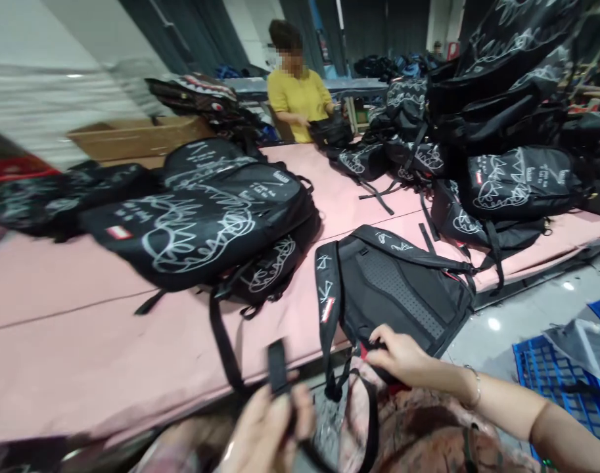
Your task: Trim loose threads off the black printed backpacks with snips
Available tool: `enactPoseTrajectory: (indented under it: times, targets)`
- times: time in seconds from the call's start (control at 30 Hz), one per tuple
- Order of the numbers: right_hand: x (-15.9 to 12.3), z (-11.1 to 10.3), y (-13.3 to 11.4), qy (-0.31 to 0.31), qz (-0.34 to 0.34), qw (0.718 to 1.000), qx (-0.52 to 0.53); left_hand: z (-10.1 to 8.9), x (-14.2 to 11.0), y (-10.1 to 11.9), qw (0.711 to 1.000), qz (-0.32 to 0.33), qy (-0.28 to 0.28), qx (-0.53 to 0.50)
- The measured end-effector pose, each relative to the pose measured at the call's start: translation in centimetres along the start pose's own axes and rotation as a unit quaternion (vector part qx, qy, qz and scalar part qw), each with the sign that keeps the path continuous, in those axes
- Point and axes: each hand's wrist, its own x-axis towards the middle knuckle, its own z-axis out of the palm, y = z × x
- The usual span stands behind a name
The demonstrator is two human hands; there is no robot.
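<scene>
A black backpack (pixel 403 289) lies back panel up at the table's front edge, its shoulder straps printed with white scribbles. My right hand (pixel 401 360) is closed on its near edge, by a bit of red fabric; exactly what lies under the fingers is hidden. Lower and to the left, slightly blurred, my left hand (pixel 273 424) pinches a black webbing strap (pixel 276 368) whose end sticks up above the fingers. Where that strap runs below the hand is partly hidden.
Stacked black backpacks (pixel 201 223) with white scribbles lie left on the pink table (pixel 58 355). More backpacks (pixel 521 177) pile up at right. Beyond stands a cardboard box (pixel 137 138); a person in yellow (pixel 300 98) handles a black bag. A blue crate (pixel 560 387) sits on the floor.
</scene>
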Motion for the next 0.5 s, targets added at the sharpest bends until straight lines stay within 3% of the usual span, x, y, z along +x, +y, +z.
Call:
enactPoseTrajectory:
  times: [0.1,0.2,0.37,0.5]
  targets:
    - [-1.0,-1.6,-0.3,0.082,-0.065,0.993,0.055,2.4,-0.3,-0.8,0.993,-0.074,-0.069,-0.053]
    - [-1.9,-2.6,-1.1,0.088,-0.128,0.985,0.073,4.3,-0.3,-1.6,0.994,-0.077,-0.067,-0.043]
    - [-2.3,-2.3,-1.9,0.071,-0.232,0.970,0.023,4.8,-0.3,-2.1,0.993,-0.065,-0.094,0.001]
    - [-1.8,-1.7,-1.7,0.076,-0.257,0.963,-0.019,4.8,-0.5,-2.3,0.993,-0.048,-0.105,0.023]
